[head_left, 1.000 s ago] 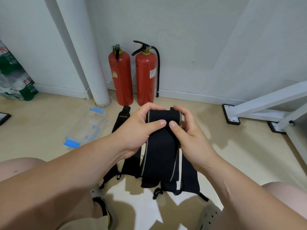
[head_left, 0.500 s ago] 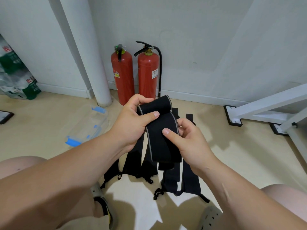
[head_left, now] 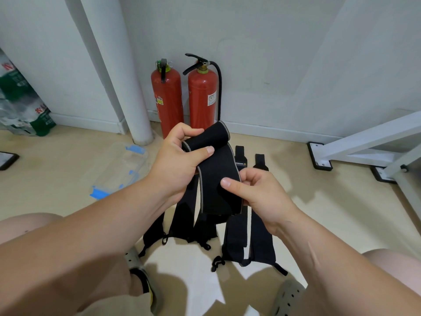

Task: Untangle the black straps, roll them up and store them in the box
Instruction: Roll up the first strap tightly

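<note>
"Black elastic, is that what you have there?"

"Yes. It's one black strap (head_left: 217,179), held up between both hands above the floor (head_left: 330,213). My left hand (head_left: 180,165) pinches the top end, with the thumb across the front and the fingers curled behind. My right hand (head_left: 262,195) grips the strap lower down at its right edge, thumb pressed on the front."

"How much of it is rolled?"

"Only the top end curls over. The rest hangs flat."

"And the others?"

"The other straps (head_left: 237,233) lie side by side on the beige floor under my hands, with their thin cord loops towards me."

"Where is the box?"

"The clear box (head_left: 120,169) with blue clips sits on the floor to my left, apart from the straps. I cannot tell whether anything is inside."

"What's behind?"

"Two red fire extinguishers (head_left: 167,103) stand against the white wall (head_left: 284,65), beside a white pillar (head_left: 132,99)."
</note>
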